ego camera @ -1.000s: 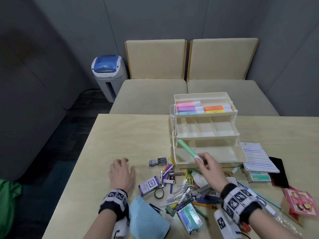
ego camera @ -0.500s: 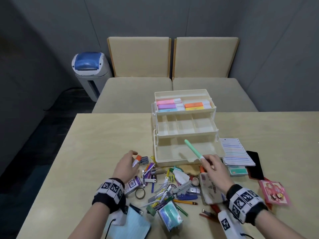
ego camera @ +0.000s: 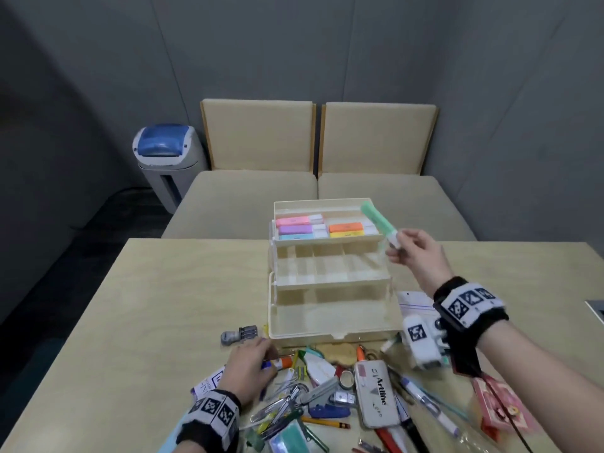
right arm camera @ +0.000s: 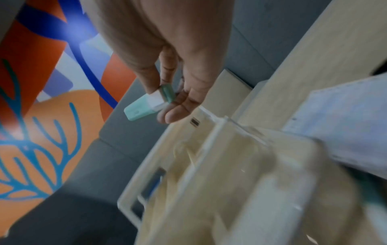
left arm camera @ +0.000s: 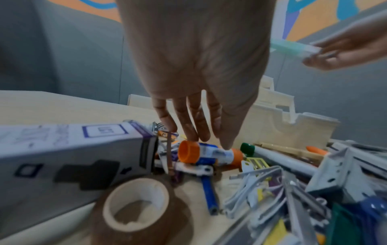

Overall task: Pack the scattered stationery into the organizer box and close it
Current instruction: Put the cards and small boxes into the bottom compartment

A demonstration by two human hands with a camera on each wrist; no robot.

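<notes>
The cream three-tier organizer box (ego camera: 327, 317) stands open mid-table, and its top tray (ego camera: 327, 204) holds several coloured highlighters. My right hand (ego camera: 397, 246) pinches a green highlighter (ego camera: 377, 220) by its white end, in the air over the top tray's right end; the right wrist view shows the green highlighter (right arm camera: 144, 106) between thumb and fingers of the right hand (right arm camera: 167, 102). My left hand (ego camera: 266, 354) reaches down with straight fingers onto an orange-capped glue stick (ego camera: 281, 362) in the pile. In the left wrist view the left hand's (left arm camera: 207, 140) fingertips touch the glue stick (left arm camera: 209, 153).
Loose stationery is heaped at the table's near edge: a white Artline tin (ego camera: 376, 392), a tape roll (left arm camera: 136, 205), a purple-and-white box (left arm camera: 73, 149), a date stamp (ego camera: 238, 335), pens and clips. A notepad (ego camera: 418, 304) lies right of the box. A sofa (ego camera: 248, 204) stands behind.
My right hand has carried the green highlighter up from the box's bottom tier to the top tray. My left hand picked up the glue stick, which now lies on the pile.
</notes>
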